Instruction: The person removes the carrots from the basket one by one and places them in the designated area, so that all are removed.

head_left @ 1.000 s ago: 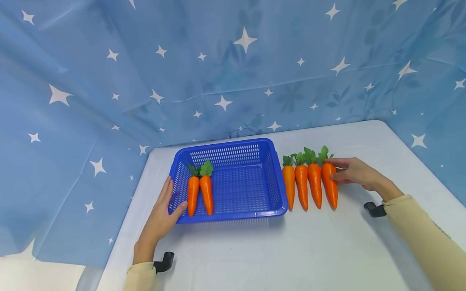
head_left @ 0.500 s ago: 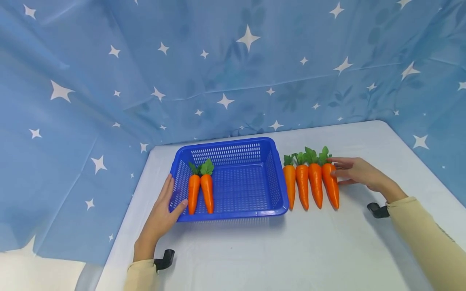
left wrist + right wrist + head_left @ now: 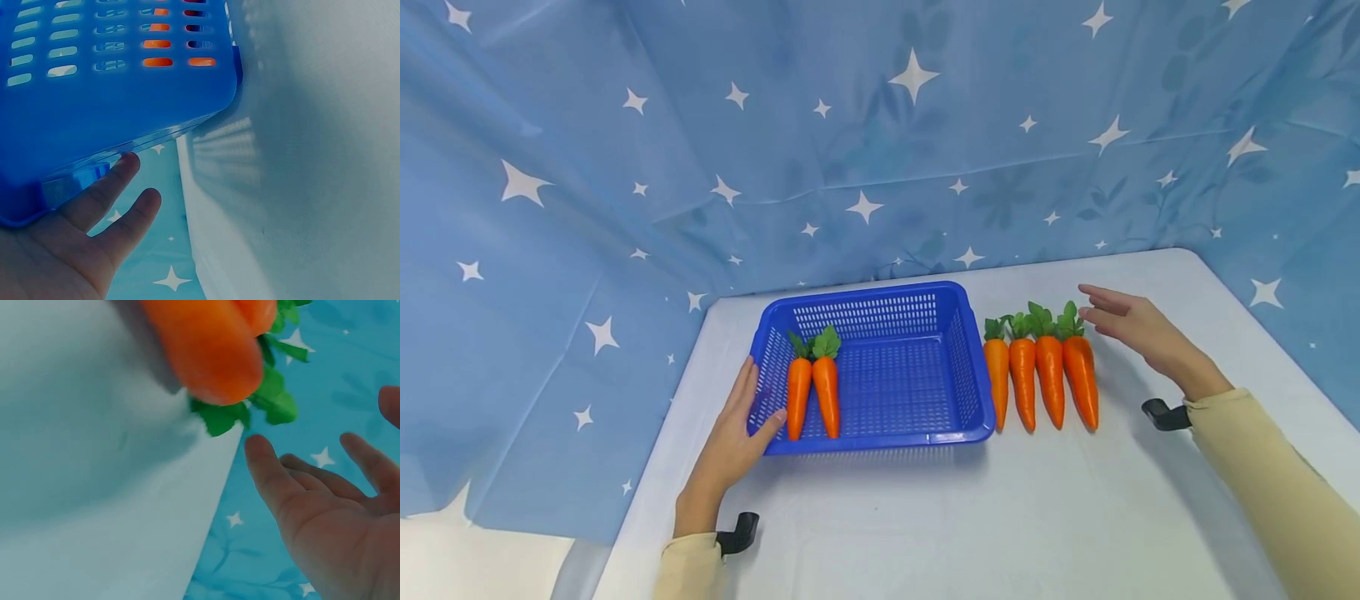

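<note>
A blue slotted plastic basket stands on the table, with two carrots side by side at its left end. My left hand rests against the basket's left wall, thumb over the front rim and fingers extended. To the right of the basket, several carrots with green leafy tops lie in a row. My right hand hovers beside the leaves of the rightmost carrot, fingers loosely extended and holding nothing. In the right wrist view a gap shows between that hand and the carrot.
The white-covered table has a rounded far right corner. Behind and left of it hangs a blue curtain with white stars. A black band with a small camera sits on each wrist.
My right hand has come off the rightmost carrot and moved up and away toward the far side. The left hand stays at the basket, and the carrots lie nearly as before.
</note>
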### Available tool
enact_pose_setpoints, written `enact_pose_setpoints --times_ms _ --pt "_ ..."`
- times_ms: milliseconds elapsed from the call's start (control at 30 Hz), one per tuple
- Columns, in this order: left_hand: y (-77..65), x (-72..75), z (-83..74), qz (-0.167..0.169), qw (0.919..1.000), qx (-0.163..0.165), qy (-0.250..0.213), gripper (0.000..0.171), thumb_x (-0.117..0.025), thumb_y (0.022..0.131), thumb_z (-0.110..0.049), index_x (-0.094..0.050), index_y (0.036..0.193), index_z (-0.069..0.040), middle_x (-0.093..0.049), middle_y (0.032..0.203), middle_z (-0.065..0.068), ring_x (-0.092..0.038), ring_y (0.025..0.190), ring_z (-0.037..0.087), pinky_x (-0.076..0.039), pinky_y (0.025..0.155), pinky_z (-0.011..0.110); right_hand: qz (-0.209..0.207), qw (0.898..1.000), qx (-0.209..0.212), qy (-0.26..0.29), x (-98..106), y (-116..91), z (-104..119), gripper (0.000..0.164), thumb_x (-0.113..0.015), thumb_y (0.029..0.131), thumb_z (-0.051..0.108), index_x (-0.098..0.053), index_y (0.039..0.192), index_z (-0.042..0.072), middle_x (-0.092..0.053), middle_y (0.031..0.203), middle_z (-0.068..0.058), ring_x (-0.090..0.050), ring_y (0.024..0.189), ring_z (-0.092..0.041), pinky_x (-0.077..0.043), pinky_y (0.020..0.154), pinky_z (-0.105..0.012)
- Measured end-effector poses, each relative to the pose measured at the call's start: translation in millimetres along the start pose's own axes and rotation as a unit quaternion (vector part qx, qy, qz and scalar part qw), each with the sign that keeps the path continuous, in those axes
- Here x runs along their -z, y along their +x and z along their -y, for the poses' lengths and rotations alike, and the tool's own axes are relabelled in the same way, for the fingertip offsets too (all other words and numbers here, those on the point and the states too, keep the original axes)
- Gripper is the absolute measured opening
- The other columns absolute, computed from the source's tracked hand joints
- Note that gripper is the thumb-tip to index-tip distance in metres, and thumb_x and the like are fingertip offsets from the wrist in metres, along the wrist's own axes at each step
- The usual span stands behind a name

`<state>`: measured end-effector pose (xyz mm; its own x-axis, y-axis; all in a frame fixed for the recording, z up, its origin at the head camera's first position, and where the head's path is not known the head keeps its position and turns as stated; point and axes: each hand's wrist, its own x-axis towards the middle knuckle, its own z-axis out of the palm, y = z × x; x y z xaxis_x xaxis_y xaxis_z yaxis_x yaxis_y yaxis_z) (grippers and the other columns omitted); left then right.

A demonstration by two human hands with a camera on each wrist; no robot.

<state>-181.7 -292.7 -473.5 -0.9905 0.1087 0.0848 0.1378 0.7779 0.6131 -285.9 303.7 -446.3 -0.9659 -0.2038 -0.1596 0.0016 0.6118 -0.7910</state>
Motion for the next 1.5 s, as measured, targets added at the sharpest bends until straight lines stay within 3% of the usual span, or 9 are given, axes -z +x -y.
enact_pose_setpoints --times_ms 200,300,900,1500 --pt "-0.9 0.8 -0.6 -0.001 1.0 0.001 0.001 0.092 -0.059 0.105 -0.044 -0.008 0.174 -0.011 -0.003 0.18 0.011 -0.015 0.161 0.046 -0.023 0.119 0.073 -0.018 0.999 0.007 0.036 -4 8 21 0.073 -0.048 0.114 0.045 -0.022 0.172 0.009 -0.023 0.172 -0.03 -0.023 0.155 -0.056 -0.023 0.117 -0.078" --pt "-2.6 1.5 -0.4 -0.001 1.0 0.001 0.003 0.092 -0.059 0.105 -0.045 -0.008 0.173 -0.011 -0.003 0.18 0.011 -0.015 0.161 0.046 -0.024 0.118 0.073 -0.02 0.998 0.013 0.054 -9 11 32 0.073 -0.048 0.114 0.044 -0.023 0.171 0.008 -0.022 0.172 -0.029 -0.021 0.156 -0.055 -0.021 0.119 -0.076" --pt "-2.4 -4.5 3.2 0.003 1.0 -0.002 -0.007 0.093 -0.061 0.105 -0.043 -0.007 0.173 -0.01 -0.003 0.18 0.011 -0.015 0.161 0.046 -0.023 0.119 0.074 0.03 0.985 0.074 0.15 -38 37 112 0.067 -0.057 0.112 0.038 -0.033 0.17 0.015 -0.027 0.175 -0.015 -0.028 0.158 -0.039 -0.029 0.125 -0.057" --pt "-1.1 1.7 -1.1 0.002 1.0 -0.004 0.0 0.093 -0.06 0.104 -0.045 -0.007 0.174 -0.011 -0.003 0.18 0.012 -0.014 0.161 0.046 -0.021 0.119 0.074 0.075 0.969 0.126 0.199 -90 59 182 0.058 -0.058 0.112 0.03 -0.043 0.166 0.014 -0.031 0.173 -0.012 -0.035 0.156 -0.037 -0.032 0.124 -0.056"
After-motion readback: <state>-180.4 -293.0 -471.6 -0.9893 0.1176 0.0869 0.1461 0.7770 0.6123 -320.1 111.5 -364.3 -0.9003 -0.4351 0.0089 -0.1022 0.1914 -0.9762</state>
